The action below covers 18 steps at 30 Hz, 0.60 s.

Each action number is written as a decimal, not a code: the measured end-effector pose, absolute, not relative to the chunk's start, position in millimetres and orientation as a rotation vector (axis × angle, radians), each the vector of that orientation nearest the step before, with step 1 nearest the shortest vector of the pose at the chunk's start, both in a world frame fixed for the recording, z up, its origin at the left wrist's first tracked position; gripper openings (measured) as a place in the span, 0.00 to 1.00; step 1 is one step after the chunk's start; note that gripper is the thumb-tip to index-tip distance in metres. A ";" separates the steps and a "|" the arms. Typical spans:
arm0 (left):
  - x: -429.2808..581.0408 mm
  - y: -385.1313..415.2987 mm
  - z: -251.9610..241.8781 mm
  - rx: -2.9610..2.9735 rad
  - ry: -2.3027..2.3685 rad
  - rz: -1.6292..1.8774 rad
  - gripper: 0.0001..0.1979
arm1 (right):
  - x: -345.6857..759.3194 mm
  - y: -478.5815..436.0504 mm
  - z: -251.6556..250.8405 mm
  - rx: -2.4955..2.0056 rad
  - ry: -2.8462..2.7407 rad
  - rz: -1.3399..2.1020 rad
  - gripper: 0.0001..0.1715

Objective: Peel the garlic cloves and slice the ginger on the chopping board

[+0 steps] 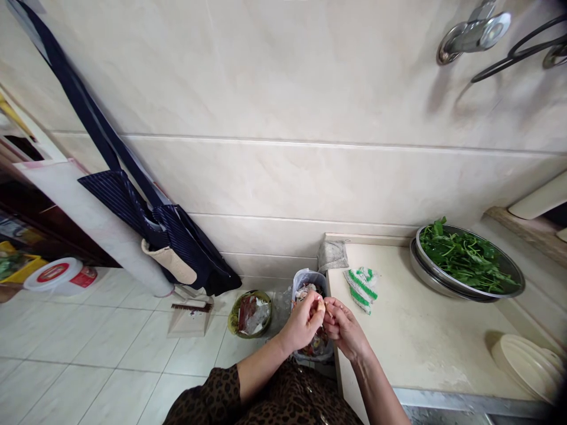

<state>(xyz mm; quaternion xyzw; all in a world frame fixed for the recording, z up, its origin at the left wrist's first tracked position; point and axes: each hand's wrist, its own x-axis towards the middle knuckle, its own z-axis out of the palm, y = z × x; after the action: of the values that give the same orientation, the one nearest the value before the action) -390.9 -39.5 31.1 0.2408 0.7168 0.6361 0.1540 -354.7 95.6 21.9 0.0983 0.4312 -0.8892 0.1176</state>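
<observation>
Over a bin lined with a bag and filled with refuse, my two hands meet with their fingertips close together. My left hand is closed in a pinch around a small tan piece, perhaps a garlic clove, mostly hidden by the fingers. From the other side, the thumb and fingers of my right hand pinch at the same piece's edge. A green-and-white striped cloth lies on the counter just beyond my right hand.
Leafy greens fill a metal colander on the counter, with a cream plastic basin nearer me. A grey cloth hangs over the counter's corner. On the floor stand a round waste basket and a dustpan; an apron hangs left.
</observation>
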 end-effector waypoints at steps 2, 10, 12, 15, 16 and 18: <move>-393.7 -39.9 29.0 0.662 1.995 1.864 0.09 | -356.2 103.2 17.1 0.326 1.161 -2.630 0.13; -402.4 -43.2 16.7 0.530 1.657 1.940 0.18 | -350.6 108.2 16.7 0.242 1.474 -2.617 0.16; -401.4 -41.1 14.4 0.519 1.658 1.925 0.16 | -350.5 103.7 19.1 0.146 1.661 -2.518 0.18; -401.0 -39.2 13.0 0.489 1.727 1.932 0.17 | -352.0 101.8 21.1 0.096 1.832 -2.430 0.15; -401.4 -39.2 13.3 0.457 1.747 1.950 0.17 | -352.6 102.7 21.6 0.103 1.880 -2.421 0.14; -402.8 -39.7 15.3 0.334 1.765 2.002 0.17 | -353.9 106.0 22.3 0.112 2.013 -2.381 0.14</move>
<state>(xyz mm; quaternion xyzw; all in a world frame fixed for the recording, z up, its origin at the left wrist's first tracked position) -402.8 -39.7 15.3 0.1211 0.6395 0.7254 0.2238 -353.9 106.0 22.3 0.0359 0.6451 -0.7632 0.0109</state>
